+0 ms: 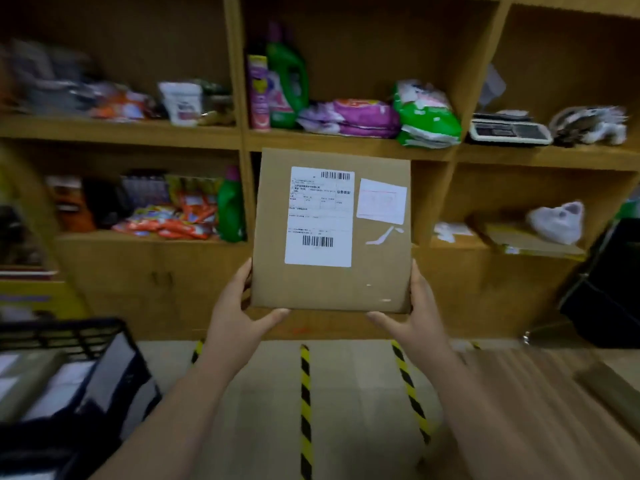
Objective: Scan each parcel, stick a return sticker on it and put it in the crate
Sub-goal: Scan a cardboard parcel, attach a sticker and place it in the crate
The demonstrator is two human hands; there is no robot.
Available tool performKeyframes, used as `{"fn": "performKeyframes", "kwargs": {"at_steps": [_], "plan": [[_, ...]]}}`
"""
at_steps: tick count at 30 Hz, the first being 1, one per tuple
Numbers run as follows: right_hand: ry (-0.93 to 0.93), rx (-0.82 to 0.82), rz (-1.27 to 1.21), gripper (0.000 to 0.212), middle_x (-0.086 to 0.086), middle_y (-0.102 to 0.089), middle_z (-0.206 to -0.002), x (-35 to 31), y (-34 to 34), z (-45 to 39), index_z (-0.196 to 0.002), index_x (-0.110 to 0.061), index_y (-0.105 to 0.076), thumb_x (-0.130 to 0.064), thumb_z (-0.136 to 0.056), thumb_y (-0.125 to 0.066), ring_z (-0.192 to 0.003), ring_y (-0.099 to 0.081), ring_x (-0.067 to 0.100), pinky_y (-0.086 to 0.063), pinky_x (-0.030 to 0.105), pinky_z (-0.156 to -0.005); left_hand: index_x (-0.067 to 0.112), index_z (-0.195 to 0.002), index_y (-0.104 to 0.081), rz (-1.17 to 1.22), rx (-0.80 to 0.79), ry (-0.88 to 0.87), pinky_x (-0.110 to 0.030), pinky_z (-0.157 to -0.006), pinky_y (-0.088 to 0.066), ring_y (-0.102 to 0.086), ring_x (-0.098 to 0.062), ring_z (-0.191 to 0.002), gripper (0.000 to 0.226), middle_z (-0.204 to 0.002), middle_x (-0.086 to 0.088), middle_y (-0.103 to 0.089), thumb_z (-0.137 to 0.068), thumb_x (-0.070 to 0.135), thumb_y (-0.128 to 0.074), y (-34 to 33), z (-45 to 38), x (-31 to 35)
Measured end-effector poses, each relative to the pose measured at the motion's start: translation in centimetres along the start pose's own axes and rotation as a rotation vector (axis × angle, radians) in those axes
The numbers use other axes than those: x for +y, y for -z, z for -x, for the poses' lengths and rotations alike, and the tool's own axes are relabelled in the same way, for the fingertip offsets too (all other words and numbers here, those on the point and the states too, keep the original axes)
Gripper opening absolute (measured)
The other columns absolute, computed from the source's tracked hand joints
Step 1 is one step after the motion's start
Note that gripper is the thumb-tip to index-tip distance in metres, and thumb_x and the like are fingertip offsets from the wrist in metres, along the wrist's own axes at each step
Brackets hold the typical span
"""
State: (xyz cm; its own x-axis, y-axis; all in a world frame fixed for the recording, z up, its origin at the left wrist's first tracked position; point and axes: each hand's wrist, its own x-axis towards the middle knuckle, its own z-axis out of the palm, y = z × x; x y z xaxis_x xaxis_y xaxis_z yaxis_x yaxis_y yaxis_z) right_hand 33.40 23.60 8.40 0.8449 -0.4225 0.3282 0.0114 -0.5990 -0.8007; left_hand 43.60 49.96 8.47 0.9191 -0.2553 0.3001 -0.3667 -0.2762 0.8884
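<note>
The person held a flat cardboard parcel [330,233] up in front of the shelves [346,143], face toward them. The left hand [239,317] gripped its lower left edge at about seven o'clock, thumb hooked under the bottom; the right hand [415,313] did the same at five o'clock. So both hands were closed on the box, with nothing else in them.

On the face sat a white shipping label [320,216] with barcodes, and just beside it, toward two o'clock, a smaller pale sticker [382,200] that I took for the return sticker, though its print was too faint to read.

If so, what remained seemed to be the drop. The dark crate [86,336] stood low at eight o'clock, already holding parcels. To do it well, I judged, they should swing the box left and low, keep it level with the label side up, and lay it flat on the others rather than let it fall on a corner.
</note>
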Motion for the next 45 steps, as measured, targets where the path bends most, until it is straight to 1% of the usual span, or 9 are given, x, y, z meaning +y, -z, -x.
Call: {"fn": "performKeyframes", "kwargs": {"at_steps": [8, 12, 14, 18, 21, 24, 30, 34, 45], "plan": [[0.163, -0.388, -0.195, 0.112, -0.017, -0.027, -0.150, -4.0, -16.3, -11.9, -0.153, -0.040, -0.011, -0.035, -0.070, -0.086, -0.128, -0.029, -0.002, -0.032, 0.026, -0.108, 0.039, -0.149, -0.027, -0.161, 0.391, 0.171, -0.031, -0.105, -0.044, -0.044, -0.001, -0.125, 0.092, -0.142, 0.020, -0.043, -0.076, 0.032, -0.082, 9.6, -2.2, -5.1], [0.308, -0.594, -0.297, 0.108, -0.032, -0.029, -0.138, -6.9, -23.1, -14.6, -0.151, -0.047, -0.013, -0.036, -0.072, -0.085, -0.125, -0.029, -0.008, -0.032, 0.024, -0.104, 0.046, -0.147, -0.027, -0.144, 0.565, 0.266, -0.036, -0.101, -0.049, -0.053, -0.003, -0.122, 0.092, -0.136, 0.023, -0.051, -0.076, 0.030, -0.082, 13.0, -1.0, -7.0], [0.330, -0.701, -0.328, 0.103, -0.036, -0.027, -0.138, -7.8, -26.5, -14.8, -0.149, -0.051, -0.013, -0.037, -0.074, -0.083, -0.127, -0.030, -0.008, -0.032, 0.025, -0.105, 0.044, -0.146, -0.032, -0.132, 0.641, 0.302, -0.032, -0.097, -0.050, -0.056, 0.000, -0.117, 0.088, -0.130, 0.023, -0.056, -0.077, 0.024, -0.082, 14.3, 0.0, -8.0], [0.306, -0.855, -0.349, 0.106, -0.017, -0.029, -0.146, -9.6, -33.3, -14.6, -0.152, -0.046, -0.013, -0.040, -0.073, -0.083, -0.134, -0.032, 0.004, -0.035, 0.035, -0.111, 0.052, -0.135, -0.037, -0.197, 0.765, 0.356, -0.017, -0.087, -0.047, -0.055, 0.007, -0.109, 0.083, -0.115, 0.034, -0.056, -0.076, 0.014, -0.081, 17.5, 1.4, -10.5], [0.313, -0.920, -0.340, 0.108, -0.017, -0.031, -0.141, -11.3, -38.7, -15.0, -0.147, -0.052, -0.010, -0.038, -0.071, -0.085, -0.134, -0.034, 0.006, -0.035, 0.036, -0.112, 0.051, -0.140, -0.034, -0.171, 0.841, 0.409, -0.012, -0.082, -0.047, -0.054, 0.008, -0.109, 0.088, -0.122, 0.026, -0.053, -0.075, 0.016, -0.082, 20.1, 1.3, -13.4], [0.324, -0.967, -0.318, 0.111, -0.016, -0.028, -0.149, -13.2, -44.5, -15.8, -0.149, -0.051, -0.006, -0.041, -0.071, -0.084, -0.138, -0.030, 0.007, -0.033, 0.038, -0.115, 0.045, -0.144, -0.033, -0.147, 0.895, 0.446, -0.011, -0.078, -0.050, -0.056, 0.007, -0.108, 0.090, -0.125, 0.020, -0.052, -0.075, 0.015, -0.082, 23.5, 0.3, -16.7], [0.328, -1.015, -0.270, 0.108, -0.022, -0.029, -0.148, -18.3, -56.3, -18.2, -0.150, -0.051, -0.010, -0.047, -0.070, -0.083, -0.135, -0.033, 0.004, -0.036, 0.043, -0.113, 0.043, -0.145, -0.032, -0.145, 0.956, 0.511, -0.031, -0.094, -0.050, -0.056, -0.008, -0.114, 0.089, -0.131, 0.014, -0.052, -0.075, 0.023, -0.083, 32.4, -3.2, -23.8], [0.304, -1.040, -0.259, 0.103, -0.023, -0.034, -0.142, -20.2, -62.7, -19.4, -0.148, -0.052, -0.015, -0.043, -0.071, -0.083, -0.128, -0.038, 0.002, -0.040, 0.038, -0.108, 0.041, -0.146, -0.031, -0.150, 0.960, 0.536, -0.023, -0.091, -0.047, -0.053, -0.002, -0.115, 0.089, -0.130, 0.017, -0.051, -0.076, 0.021, -0.083, 37.1, -5.7, -28.0], [0.280, -1.297, -0.105, 0.105, -0.015, -0.027, -0.149, -20.9, -78.6, -23.7, -0.152, -0.042, -0.018, -0.049, -0.069, -0.082, -0.131, -0.035, 0.009, -0.037, 0.043, -0.111, 0.037, -0.147, -0.031, -0.109, 1.061, 0.785, -0.036, -0.095, -0.052, -0.053, -0.008, -0.115, 0.093, -0.131, 0.010, -0.051, -0.071, 0.028, -0.086, 41.6, -9.9, -38.7]]}}
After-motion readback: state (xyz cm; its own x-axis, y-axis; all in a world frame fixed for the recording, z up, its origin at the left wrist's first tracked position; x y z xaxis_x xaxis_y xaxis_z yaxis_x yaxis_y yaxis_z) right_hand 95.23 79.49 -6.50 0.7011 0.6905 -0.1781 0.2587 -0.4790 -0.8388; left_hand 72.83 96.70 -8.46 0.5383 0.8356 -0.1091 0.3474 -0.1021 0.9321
